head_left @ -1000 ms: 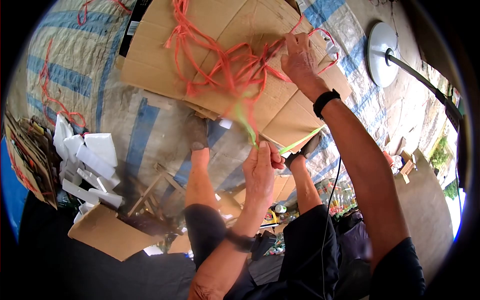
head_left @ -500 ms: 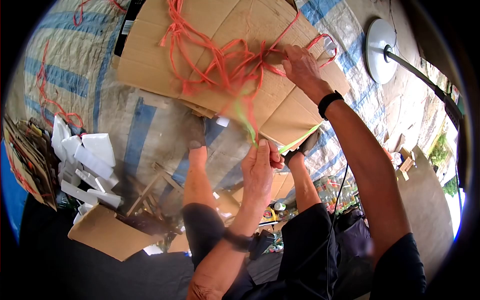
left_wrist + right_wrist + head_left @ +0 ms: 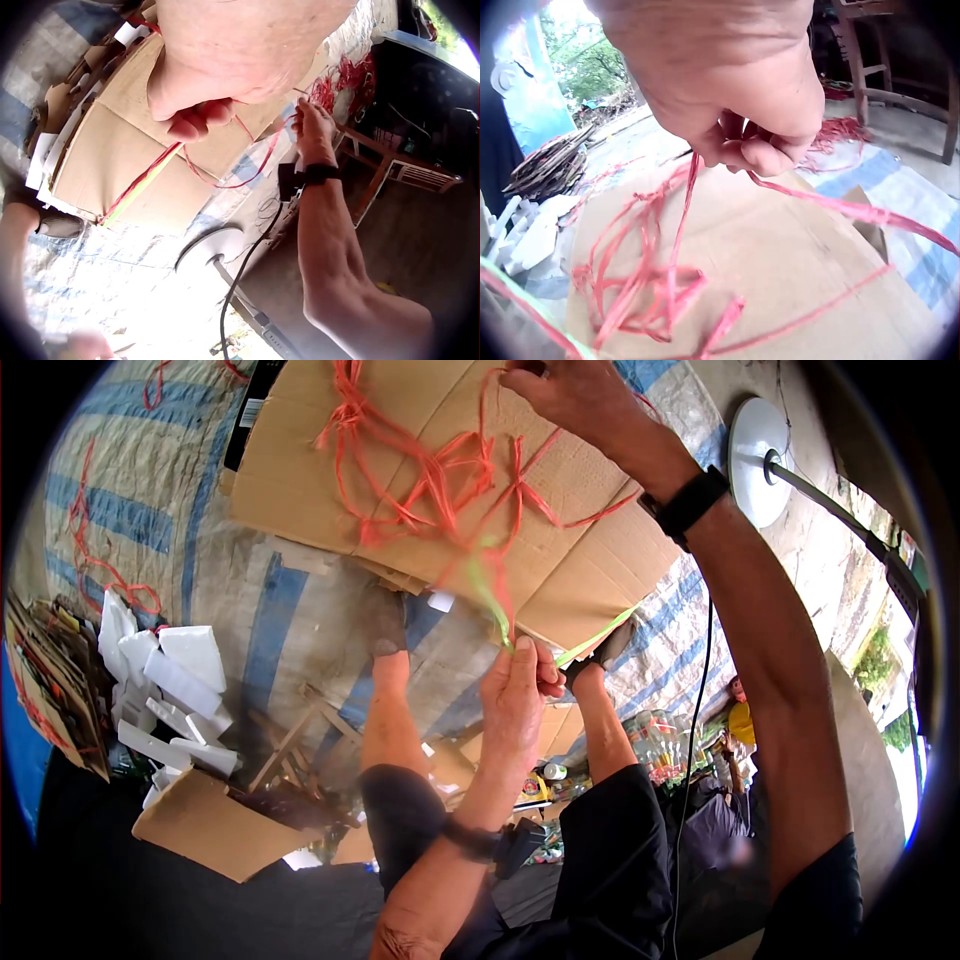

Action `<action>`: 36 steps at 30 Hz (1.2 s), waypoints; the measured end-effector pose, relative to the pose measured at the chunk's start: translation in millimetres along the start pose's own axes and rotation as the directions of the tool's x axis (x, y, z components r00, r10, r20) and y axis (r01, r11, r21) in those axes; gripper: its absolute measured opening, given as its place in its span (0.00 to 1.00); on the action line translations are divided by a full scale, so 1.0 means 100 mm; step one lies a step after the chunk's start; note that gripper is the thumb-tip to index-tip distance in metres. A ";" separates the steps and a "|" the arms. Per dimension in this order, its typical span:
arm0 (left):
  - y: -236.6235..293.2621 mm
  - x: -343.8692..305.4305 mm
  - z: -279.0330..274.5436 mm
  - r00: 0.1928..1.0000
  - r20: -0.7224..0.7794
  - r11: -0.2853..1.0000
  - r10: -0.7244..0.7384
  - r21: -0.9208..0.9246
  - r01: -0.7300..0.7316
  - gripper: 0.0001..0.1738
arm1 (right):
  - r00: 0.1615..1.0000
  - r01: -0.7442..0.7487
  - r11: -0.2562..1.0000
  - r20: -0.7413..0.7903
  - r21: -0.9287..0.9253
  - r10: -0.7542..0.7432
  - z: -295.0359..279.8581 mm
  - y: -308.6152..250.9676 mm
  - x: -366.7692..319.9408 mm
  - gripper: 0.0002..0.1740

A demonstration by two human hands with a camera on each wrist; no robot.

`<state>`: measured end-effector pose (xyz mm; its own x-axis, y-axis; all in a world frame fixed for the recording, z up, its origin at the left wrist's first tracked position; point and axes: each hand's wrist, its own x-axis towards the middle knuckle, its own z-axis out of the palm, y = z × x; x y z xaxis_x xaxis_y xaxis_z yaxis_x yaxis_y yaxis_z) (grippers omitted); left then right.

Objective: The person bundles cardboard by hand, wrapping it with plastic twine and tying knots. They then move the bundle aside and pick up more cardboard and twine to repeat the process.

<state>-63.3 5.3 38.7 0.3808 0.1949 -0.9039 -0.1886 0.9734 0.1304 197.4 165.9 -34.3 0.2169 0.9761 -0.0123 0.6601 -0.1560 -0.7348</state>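
A stack of flattened cardboard (image 3: 420,470) lies on the ground sheet with a loose tangle of red plastic twine (image 3: 430,470) on top. Low at its near edge, my left hand (image 3: 515,695) pinches the red twine together with a green strap (image 3: 600,637), which runs taut to the cardboard's near corner. My right hand (image 3: 727,97) is raised over the far part of the cardboard and grips a length of the red twine, with strands hanging from both sides of the fist. In the left wrist view the red and green strands (image 3: 139,187) run down from the left fist.
White foam pieces (image 3: 185,670) and bundled cardboard (image 3: 55,690) stand at the left. A round grey lamp-like base with a pole (image 3: 757,460) stands at the right. Plastic bottles (image 3: 665,750) lie behind my legs. A black cable (image 3: 695,730) hangs beside my right arm.
My right hand has moved up and to the left over the cardboard, drawing the red twine with it. The left hand stays in place, still pinching the twine and strap.
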 end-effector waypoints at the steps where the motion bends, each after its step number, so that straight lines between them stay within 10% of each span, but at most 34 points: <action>1: 0.00 0.01 0.00 1.000 0.007 1.000 0.001 -0.002 -0.001 0.16 | 0.999 0.006 1.000 0.034 0.024 -0.007 0.02 -0.10 0.12 0.09; 11: 0.01 0.01 -0.02 0.999 0.022 0.999 0.024 0.022 -0.024 0.15 | 0.961 -0.134 0.728 0.266 0.672 -0.069 0.35 -0.94 0.50 0.12; 14: 0.01 0.00 -0.03 1.000 -0.002 0.999 0.010 0.034 -0.010 0.15 | 0.966 0.248 0.865 -0.050 0.436 -0.252 0.40 -0.59 0.31 0.13; 16: 0.01 0.00 -0.02 1.000 -0.017 0.998 0.012 0.058 -0.011 0.16 | 0.982 -0.166 0.947 -0.045 0.275 0.185 0.27 -0.31 0.03 0.10; 22: 0.01 0.00 -0.02 1.000 -0.017 0.998 0.019 0.053 -0.018 0.15 | 0.751 -0.651 0.677 -0.165 -0.342 0.639 0.28 0.88 -0.98 0.25; 29: 0.01 -0.02 0.01 0.999 -0.040 0.998 -0.018 0.056 0.020 0.16 | 0.661 -0.749 0.643 -0.102 -0.161 0.744 0.42 1.14 -1.39 0.17; 36: 0.00 0.01 -0.01 1.000 -0.006 0.999 0.013 0.048 -0.012 0.17 | 0.843 -0.526 0.840 -0.049 0.135 0.536 0.27 0.75 -0.83 0.13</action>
<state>-64.2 5.8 37.4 0.3729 0.2065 -0.9046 -0.1492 0.9756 0.1612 210.0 77.7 -106.9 0.5719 0.7316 -0.3709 0.3432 -0.6241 -0.7019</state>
